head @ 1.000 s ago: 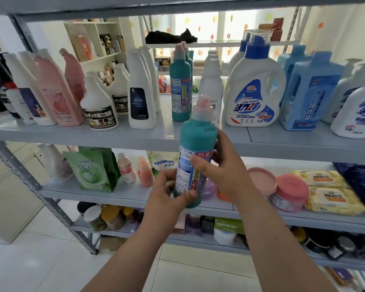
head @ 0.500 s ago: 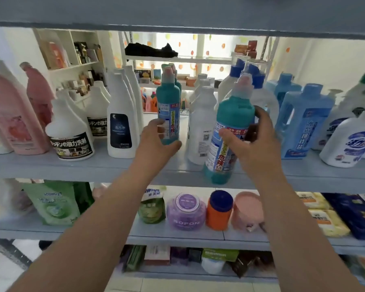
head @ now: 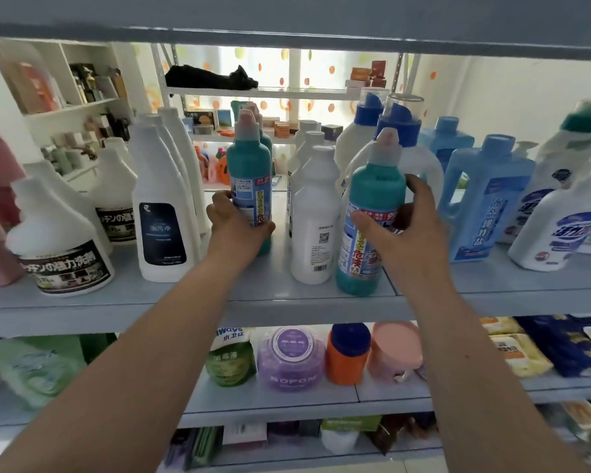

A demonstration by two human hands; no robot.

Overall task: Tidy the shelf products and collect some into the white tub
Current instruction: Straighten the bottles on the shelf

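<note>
Near teal bottle: upright at the front of the middle shelf, just right of a white bottle. Whether its base fully rests on the board I cannot tell.
Right hand: grips this bottle at the waist, with the fingers curled round the back and the thumb across the label.
Far teal bottle: upright and deeper on the same shelf, left of the white bottle.
Left hand: its fingers wrap the lower half of the far bottle, gripping it.
Weight: probably full of liquid, so fairly heavy for its width.
Stiffness: looks like hard plastic that should not give under a firm squeeze.
Slip: the glossy label and smooth sides could slide in the palm.
Balance: tall and narrow, so likely to tip if set down crooked.
Where to hold: round the body below the shoulder, not by the cap. The warning print suggests a harsh cleaner, so it is best kept upright.
Shelf surface: flat, smooth, pale grey board with a seam just right of the near bottle.
Room: tight, with a blue jug close on the right, white bottles on the left and the upper shelf low overhead.
White tub: not in view.
</note>
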